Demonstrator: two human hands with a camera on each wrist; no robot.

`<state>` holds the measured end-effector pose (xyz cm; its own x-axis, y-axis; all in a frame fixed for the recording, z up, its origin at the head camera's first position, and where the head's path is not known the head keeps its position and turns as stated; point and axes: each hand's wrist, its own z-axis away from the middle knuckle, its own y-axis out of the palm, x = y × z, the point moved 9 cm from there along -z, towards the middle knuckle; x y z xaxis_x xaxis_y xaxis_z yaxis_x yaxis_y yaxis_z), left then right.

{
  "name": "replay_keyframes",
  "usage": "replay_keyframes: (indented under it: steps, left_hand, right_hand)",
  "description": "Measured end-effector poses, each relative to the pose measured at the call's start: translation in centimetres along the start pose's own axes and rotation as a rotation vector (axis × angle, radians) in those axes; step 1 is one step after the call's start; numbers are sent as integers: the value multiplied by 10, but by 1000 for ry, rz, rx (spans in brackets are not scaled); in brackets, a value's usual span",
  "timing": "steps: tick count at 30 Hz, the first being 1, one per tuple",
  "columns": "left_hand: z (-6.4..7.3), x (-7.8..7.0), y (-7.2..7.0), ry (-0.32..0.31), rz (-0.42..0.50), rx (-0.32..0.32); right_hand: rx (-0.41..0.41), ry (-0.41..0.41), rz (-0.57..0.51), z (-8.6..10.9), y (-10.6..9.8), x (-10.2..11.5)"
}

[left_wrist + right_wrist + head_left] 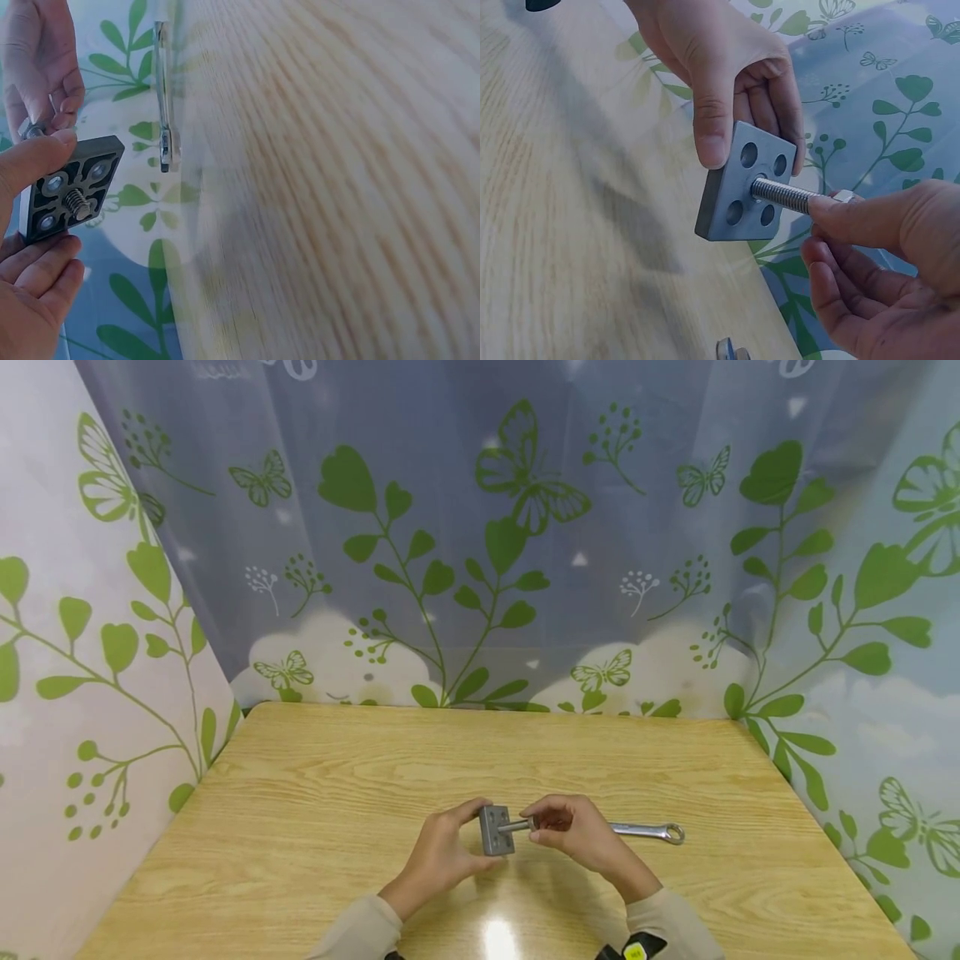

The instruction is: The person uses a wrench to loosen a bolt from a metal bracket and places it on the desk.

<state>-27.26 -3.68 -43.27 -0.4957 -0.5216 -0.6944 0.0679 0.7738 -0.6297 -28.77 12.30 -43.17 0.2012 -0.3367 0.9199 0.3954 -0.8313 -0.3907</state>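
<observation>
My left hand (438, 853) grips a grey square plate (491, 843) by its edges, thumb on one side and fingers on the other. The plate has holes near its corners and a bolt (786, 195) running through its centre. In the right wrist view a long threaded length stands out from the flat face. On the plate's ribbed back, the threaded bolt tip (77, 204) pokes out in the left wrist view. My right hand (585, 837) pinches the bolt at its head end between thumb and fingers. Both hands hold the parts above the table.
A chrome wrench (648, 832) lies on the wooden table (337, 760) just beyond my right hand, its ring end pointing right. Curtains (450, 568) printed with leaves and butterflies stand along the table's back and sides.
</observation>
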Motion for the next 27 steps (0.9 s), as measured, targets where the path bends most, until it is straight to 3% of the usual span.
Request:
replay_keyframes:
  steps: [16, 27]
  left_hand:
    - [-1, 3, 1, -11, 0, 1]
    - [-1, 4, 3, 0, -9, 8]
  right_hand:
    - [-32, 183, -73, -1, 7, -23]
    - [-26, 94, -26, 2, -1, -10]
